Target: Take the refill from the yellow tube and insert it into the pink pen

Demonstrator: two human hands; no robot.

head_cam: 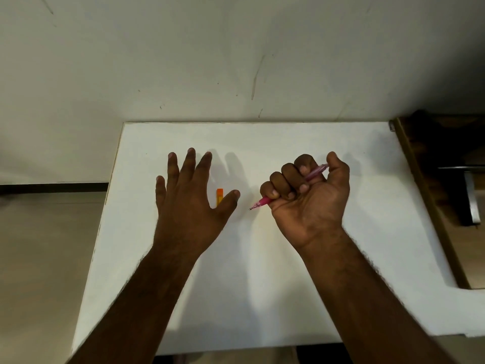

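Observation:
My right hand [307, 198] is closed in a fist around the pink pen [316, 171], palm up, above the white table [262, 271]. The pen's metal tip sticks out at the lower left of the fist, its back end near my thumb. My left hand [189, 198] hovers palm down with fingers spread and holds nothing. The yellow tube [220, 197] with an orange cap lies on the table between my left thumb and index finger, partly hidden by the thumb. No refill is visible outside the tube.
The table stands against a pale wall [236, 61]. Its left edge drops to a beige floor [39, 245]. Dark wooden furniture with a metal part [469, 195] sits just past the right edge.

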